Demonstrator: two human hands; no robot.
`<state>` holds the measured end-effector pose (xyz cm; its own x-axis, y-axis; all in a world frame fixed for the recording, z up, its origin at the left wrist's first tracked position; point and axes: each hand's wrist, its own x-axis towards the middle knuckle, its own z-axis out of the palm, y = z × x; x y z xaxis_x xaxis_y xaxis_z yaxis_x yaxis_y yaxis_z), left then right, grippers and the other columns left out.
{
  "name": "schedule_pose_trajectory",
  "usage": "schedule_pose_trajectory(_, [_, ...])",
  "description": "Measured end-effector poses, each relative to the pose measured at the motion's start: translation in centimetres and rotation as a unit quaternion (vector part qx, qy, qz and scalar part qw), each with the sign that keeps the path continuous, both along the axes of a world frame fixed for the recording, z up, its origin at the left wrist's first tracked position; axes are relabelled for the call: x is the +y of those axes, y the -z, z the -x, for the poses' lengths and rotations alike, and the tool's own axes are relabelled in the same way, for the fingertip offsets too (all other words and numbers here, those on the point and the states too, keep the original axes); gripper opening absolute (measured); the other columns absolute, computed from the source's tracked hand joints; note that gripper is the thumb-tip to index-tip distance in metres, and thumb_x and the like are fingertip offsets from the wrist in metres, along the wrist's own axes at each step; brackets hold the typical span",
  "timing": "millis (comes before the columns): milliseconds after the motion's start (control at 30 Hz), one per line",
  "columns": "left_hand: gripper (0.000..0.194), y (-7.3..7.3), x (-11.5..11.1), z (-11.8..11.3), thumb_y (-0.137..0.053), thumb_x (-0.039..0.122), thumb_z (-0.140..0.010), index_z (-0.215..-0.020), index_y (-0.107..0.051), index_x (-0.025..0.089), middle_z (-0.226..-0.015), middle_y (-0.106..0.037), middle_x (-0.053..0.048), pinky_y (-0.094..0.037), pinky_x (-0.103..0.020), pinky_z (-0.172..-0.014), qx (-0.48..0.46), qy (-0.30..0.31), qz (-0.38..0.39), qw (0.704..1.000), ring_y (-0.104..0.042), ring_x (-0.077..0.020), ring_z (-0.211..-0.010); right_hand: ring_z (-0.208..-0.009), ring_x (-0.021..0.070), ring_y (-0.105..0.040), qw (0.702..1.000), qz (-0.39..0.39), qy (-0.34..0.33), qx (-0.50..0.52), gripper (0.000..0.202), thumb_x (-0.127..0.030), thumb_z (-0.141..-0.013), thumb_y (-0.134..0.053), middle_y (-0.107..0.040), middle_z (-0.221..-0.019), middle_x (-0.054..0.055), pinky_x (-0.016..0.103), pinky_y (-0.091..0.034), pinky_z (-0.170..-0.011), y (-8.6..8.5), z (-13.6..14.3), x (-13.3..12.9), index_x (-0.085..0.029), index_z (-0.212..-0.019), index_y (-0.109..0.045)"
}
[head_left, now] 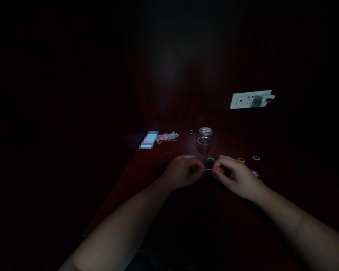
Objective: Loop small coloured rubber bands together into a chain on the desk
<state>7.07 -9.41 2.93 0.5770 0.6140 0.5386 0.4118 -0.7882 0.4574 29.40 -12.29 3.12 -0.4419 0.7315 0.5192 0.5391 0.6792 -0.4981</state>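
My left hand [186, 171] and my right hand [235, 175] face each other low over the dark red table, both closed in a pinch. Between their fingertips a thin pale elastic band [209, 169] is drawn out in a short straight line. Just beyond the fingertips lies a green ring-shaped band [210, 160]. An orange band [241, 160] and a blue band [256, 158] rest past my right hand. That hand partly covers a small cluster of purple bands [254, 173].
A transparent lidded jar [205, 138] stands farther back, with a single pale ring [191, 132] to its left. A pile of multicoloured bands [168, 136] lies beside a lit, pixelated phone-like screen [149, 140]. On the wall is a white socket panel [251, 99] with a plug.
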Motion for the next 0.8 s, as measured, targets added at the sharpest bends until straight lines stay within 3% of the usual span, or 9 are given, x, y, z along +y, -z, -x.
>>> schedule_pose_trajectory(567, [0.009,0.4,1.3,0.6,-0.062,0.024,-0.086,-0.084,-0.069,0.018,-0.077,-0.067,-0.001,-0.048,-0.024,-0.064,-0.012,-0.02,-0.014,1.0,-0.06,-0.0103,-0.066,-0.069,0.0174,-0.056,1.0,0.01,0.02,-0.016,0.014,-0.021,-0.09,-0.055,-0.059,-0.073,0.002,0.03,-0.043,-0.065,0.0,-0.6,0.8,-0.02,-0.077,-0.058])
schedule_pose_trajectory(667, [0.011,0.5,2.7,1.6,-0.061,0.026,-0.087,-0.084,-0.069,0.019,-0.078,-0.067,-0.001,-0.049,-0.025,-0.067,0.002,-0.098,-0.018,0.995,-0.061,-0.0121,-0.069,-0.069,0.0171,-0.056,0.999,0.012,0.023,-0.028,0.014,-0.023,-0.091,-0.054,-0.059,-0.075,0.002,0.03,-0.044,-0.065,0.0,-0.8,1.0,-0.02,-0.078,-0.058])
schedule_pose_trajectory(800, [0.017,0.6,5.2,4.3,-0.062,0.025,-0.084,-0.098,-0.069,0.019,-0.093,-0.072,-0.005,-0.052,-0.03,-0.084,0.056,-0.281,0.014,0.958,-0.065,-0.0181,-0.086,-0.071,0.0179,-0.057,0.997,0.003,0.039,-0.072,0.014,-0.024,-0.09,-0.053,-0.059,-0.077,0.003,0.031,-0.044,-0.068,-0.1,-1.6,1.4,-0.02,-0.078,-0.059])
